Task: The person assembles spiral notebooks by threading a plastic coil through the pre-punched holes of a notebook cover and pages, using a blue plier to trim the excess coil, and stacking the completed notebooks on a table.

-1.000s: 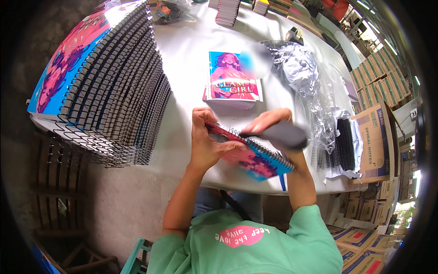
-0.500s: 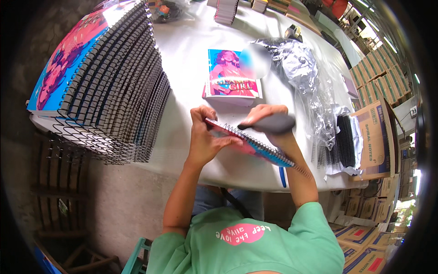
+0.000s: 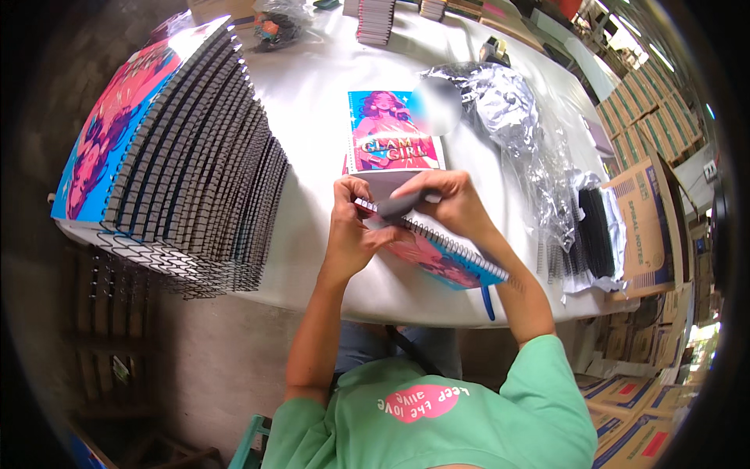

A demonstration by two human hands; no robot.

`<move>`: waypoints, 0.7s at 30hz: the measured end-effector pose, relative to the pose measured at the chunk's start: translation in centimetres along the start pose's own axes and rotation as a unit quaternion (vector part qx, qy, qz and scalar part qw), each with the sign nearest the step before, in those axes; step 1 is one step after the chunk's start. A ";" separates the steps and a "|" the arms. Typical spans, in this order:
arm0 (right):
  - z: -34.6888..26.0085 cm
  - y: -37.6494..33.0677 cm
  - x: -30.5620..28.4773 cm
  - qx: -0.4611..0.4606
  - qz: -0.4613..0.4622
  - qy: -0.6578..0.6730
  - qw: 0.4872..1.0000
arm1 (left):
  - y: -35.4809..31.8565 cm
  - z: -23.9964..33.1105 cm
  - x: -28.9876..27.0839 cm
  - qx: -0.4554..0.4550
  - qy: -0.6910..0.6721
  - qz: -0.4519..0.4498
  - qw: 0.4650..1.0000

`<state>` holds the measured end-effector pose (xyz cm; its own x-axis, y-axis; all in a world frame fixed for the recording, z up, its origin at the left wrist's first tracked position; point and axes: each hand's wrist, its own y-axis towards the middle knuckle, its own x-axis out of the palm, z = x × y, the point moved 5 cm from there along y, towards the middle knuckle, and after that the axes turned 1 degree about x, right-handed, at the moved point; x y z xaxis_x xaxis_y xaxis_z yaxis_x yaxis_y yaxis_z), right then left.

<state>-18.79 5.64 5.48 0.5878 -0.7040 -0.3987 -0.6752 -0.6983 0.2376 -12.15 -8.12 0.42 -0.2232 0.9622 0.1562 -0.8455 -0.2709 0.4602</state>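
My left hand is closed on the upper left end of a spiral notebook with a pink and blue cover, held tilted above the table's near side. Its wire coil runs along the upper edge. In my right hand is a dark grey tool with a thick rounded handle, lying across the coil's left end. Its working tip is hidden, so its exact kind is unclear. Just beyond my hands lies a small pile of matching covered pads. A blue pen-like stick rests below the notebook's right end.
A tall stack of spiral notebooks stands at the left table edge. On the right are crumpled clear plastic, black coils and a brown carton. A tape dispenser and a notebook stack sit at the back.
My right hand has moved left, bringing the dark tool from right of the coil to its left end. The notebook has turned so more of its cover shows.
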 end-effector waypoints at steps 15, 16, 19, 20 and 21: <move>4.1 -22.1 1.8 0.247 0.219 -0.507 0.796 | -4.3 6.5 -1.4 -0.010 0.069 0.191 0.979; 3.8 -21.9 1.7 0.240 0.234 -0.466 0.819 | -4.6 7.2 -0.9 0.027 0.110 0.189 0.975; -1.9 -18.2 1.5 0.114 0.298 -0.277 0.906 | -5.1 8.2 -0.1 0.132 0.191 0.183 0.955; -4.9 -16.7 1.9 0.084 0.292 -0.209 0.929 | -5.3 8.4 0.1 0.141 0.197 0.188 0.952; -7.5 -15.2 2.4 0.068 0.249 -0.210 0.943 | -5.5 8.6 0.1 0.150 0.205 0.193 0.948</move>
<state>-3.79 13.58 7.52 -0.0257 -0.8071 -0.5899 -0.8887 -0.2517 0.3831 -3.41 -6.77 5.43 -0.7094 0.7037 0.0386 -0.5010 -0.5420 0.6747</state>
